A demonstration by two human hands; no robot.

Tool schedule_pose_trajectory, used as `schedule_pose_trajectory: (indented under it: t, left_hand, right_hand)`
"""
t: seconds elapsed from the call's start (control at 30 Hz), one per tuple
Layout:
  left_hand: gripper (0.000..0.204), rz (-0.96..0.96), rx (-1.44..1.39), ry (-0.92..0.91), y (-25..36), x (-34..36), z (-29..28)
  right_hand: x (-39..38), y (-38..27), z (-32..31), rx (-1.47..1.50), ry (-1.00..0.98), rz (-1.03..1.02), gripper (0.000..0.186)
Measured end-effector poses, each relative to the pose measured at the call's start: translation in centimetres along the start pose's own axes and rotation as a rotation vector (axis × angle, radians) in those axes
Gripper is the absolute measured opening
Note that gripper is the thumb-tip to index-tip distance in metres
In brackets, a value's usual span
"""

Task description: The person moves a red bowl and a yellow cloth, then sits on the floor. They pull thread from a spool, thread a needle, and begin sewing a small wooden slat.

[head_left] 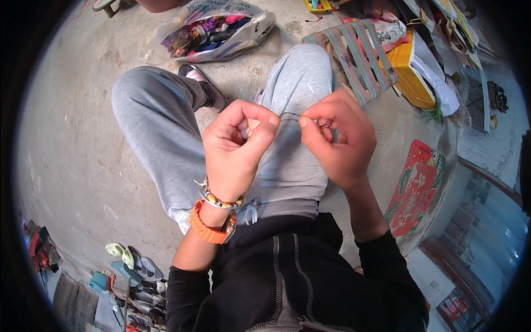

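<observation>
A thin dark cord (289, 117) runs between my two hands, above my lap; two strands of it show in the short gap. My left hand (238, 144) is closed, its thumb and forefinger pinching one end of the cord. Opposite it, my right hand (343, 135) pinches the other end the same way, its remaining fingers curled. Whether the cord is a closed loop cannot be made out, as its ends are hidden in the fingers. On my left wrist are an orange watch (213, 224) and a beaded bracelet (221, 202).
Beyond my knees, an open plastic bag (257, 33) of colourful items lies on the concrete floor (77, 144). A striped woven stool (354, 58) stands by a yellow box (406, 72) at the far right. A red mat (412, 193) lies right; shoes (135, 260) sit lower left.
</observation>
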State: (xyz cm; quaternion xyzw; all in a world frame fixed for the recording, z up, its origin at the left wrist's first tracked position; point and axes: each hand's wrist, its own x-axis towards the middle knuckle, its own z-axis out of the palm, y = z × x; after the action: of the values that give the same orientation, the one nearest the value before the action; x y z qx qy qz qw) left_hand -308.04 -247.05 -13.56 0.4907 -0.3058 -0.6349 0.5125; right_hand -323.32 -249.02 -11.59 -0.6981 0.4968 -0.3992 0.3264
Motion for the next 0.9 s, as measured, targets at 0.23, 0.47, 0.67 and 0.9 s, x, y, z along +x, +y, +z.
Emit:
schedule_pose_trajectory:
  t: [0.23, 0.47, 0.67, 0.9]
  left_hand:
    - [0.004, 0.273, 0.207, 0.038, -0.4, -0.1, 0.6]
    - [0.007, 0.401, 0.518, -0.002, 0.1, -0.4, 0.3]
    - [0.006, 0.513, 0.536, 0.035, -0.1, 0.0, 0.5]
    - [0.005, 0.049, 0.083, -0.034, 0.1, -0.1, 0.3]
  right_hand:
    - [-0.2, -0.3, 0.7, 0.038, -0.036, -0.008, 0.012]
    - [-0.3, 0.0, 0.9, 0.32, -0.022, 0.163, 0.006]
    - [-0.5, 0.0, 0.5, 0.336, -0.071, 0.223, 0.004]
    - [-0.5, -1.0, 0.0, 0.108, -0.003, 0.046, 0.011]
